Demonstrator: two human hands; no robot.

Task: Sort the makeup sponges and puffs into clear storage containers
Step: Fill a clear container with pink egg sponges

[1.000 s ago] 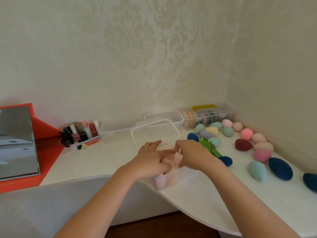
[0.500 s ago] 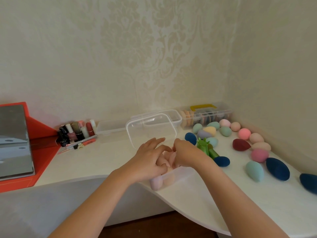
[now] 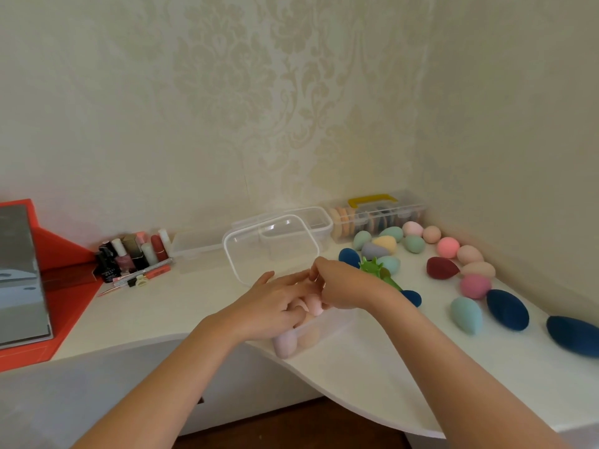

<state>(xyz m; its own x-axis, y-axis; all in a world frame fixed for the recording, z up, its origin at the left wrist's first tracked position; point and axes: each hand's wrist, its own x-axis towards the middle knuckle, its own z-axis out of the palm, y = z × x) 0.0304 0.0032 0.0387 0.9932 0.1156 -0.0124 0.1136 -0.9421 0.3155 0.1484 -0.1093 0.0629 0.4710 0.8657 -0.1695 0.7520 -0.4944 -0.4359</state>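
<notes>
At the table's [image 3: 372,367] front edge, a clear container [image 3: 327,325] sits under both hands, with pale pink and peach sponges [image 3: 285,345] packed inside against its near wall. Its lid [image 3: 269,251] stands tilted up just behind. Left hand [image 3: 275,306]: fingers stretched out, lying across the top of the sponges, pressing rather than gripping. Right hand [image 3: 343,286]: fingers curled tight near the left fingertips and the lid's lower corner; cannot tell what it pinches, if anything. One pink sponge [image 3: 313,303] shows between the two hands. Right side of the table: loose sponges [image 3: 465,314], egg-shaped, in teal, navy, pink, maroon and peach, spread toward the back right corner. In that corner, a long clear case [image 3: 376,218] with a yellow handle holds flat puffs on edge. A green object [image 3: 372,267] lies just beyond the right hand. Back left: nail polish bottles [image 3: 129,254] beside a red tray [image 3: 64,286].
</notes>
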